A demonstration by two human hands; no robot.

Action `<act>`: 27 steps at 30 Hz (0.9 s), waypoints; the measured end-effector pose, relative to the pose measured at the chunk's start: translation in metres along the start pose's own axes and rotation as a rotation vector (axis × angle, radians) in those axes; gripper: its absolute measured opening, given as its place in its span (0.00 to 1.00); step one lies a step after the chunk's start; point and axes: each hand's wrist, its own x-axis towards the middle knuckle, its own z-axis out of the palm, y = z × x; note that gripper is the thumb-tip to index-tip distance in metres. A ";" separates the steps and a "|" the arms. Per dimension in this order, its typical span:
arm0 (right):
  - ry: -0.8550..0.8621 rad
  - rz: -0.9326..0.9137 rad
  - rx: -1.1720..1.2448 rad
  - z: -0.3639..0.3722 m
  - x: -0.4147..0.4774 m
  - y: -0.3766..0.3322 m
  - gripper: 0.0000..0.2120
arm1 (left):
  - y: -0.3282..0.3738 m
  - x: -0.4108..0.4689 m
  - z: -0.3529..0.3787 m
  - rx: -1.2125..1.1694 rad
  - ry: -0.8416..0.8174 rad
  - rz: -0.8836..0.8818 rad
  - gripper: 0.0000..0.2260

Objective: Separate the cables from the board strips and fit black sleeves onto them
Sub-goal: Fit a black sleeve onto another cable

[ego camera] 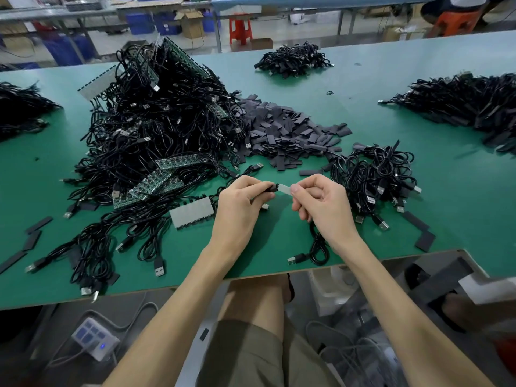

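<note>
Lining up a black sleeve w/ a pale tab, both hands clamped.

L hand pinched the sleeve (prob. a sleeve; partly hidden by fingers) btwn thumb and fingers. R hand pinched the tab, thumb on top, other fingers curled. The two parts lay end to end in the gap btwn the hands, touching or nearly so. Their long axes sat on one line running L to R, so the next move was prob. a straight push along that line.

Tab: flat, stiff-looking, matt grey-white, rectangular. Sleeve: narrow, dull black.

A thin glossy cable hung below the R hand, looped on the table; couldn't tell if it ran to the tab. Loose sleeves lay heaped beyond both hands. A board strip lay just left of the L hand.
</note>
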 end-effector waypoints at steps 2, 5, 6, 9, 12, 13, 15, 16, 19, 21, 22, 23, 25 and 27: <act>-0.007 0.003 -0.002 0.000 0.000 0.000 0.07 | 0.000 -0.001 0.001 0.042 0.007 0.030 0.09; -0.012 0.009 0.011 -0.001 -0.001 0.000 0.07 | 0.000 -0.003 0.002 0.105 0.005 0.063 0.09; -0.014 0.010 0.012 -0.001 -0.001 0.001 0.07 | 0.001 -0.004 0.003 0.126 0.002 0.068 0.09; -0.023 0.014 0.006 0.000 -0.001 0.001 0.07 | 0.001 -0.004 0.002 0.156 -0.005 0.063 0.10; -0.042 0.026 0.000 0.000 0.000 0.002 0.07 | 0.002 -0.004 0.001 0.166 -0.015 0.065 0.10; -0.046 0.034 0.001 0.000 0.000 0.003 0.07 | 0.003 -0.004 0.001 0.158 -0.019 0.059 0.10; -0.059 0.047 0.006 0.000 0.000 0.004 0.07 | 0.003 -0.004 0.001 0.145 -0.014 0.039 0.10; -0.067 0.050 0.007 0.000 0.000 0.004 0.07 | 0.003 -0.005 0.001 0.130 -0.016 0.026 0.10; -0.073 0.047 0.013 -0.001 0.000 0.004 0.07 | 0.003 -0.005 -0.001 0.028 -0.069 -0.008 0.10; -0.063 0.043 0.015 -0.002 0.000 0.005 0.07 | 0.004 -0.005 -0.002 0.029 -0.114 0.017 0.11; -0.056 0.041 0.012 -0.002 0.000 0.005 0.07 | 0.004 -0.005 -0.002 0.044 -0.130 0.032 0.11; -0.048 0.038 0.004 -0.002 0.000 0.005 0.07 | 0.005 -0.005 -0.003 0.050 -0.143 0.035 0.11; -0.035 0.036 -0.008 -0.001 0.000 0.006 0.07 | 0.006 -0.005 -0.005 0.053 -0.176 0.031 0.12; -0.032 0.039 -0.011 -0.001 0.000 0.006 0.07 | 0.007 -0.006 -0.005 0.081 -0.179 0.069 0.12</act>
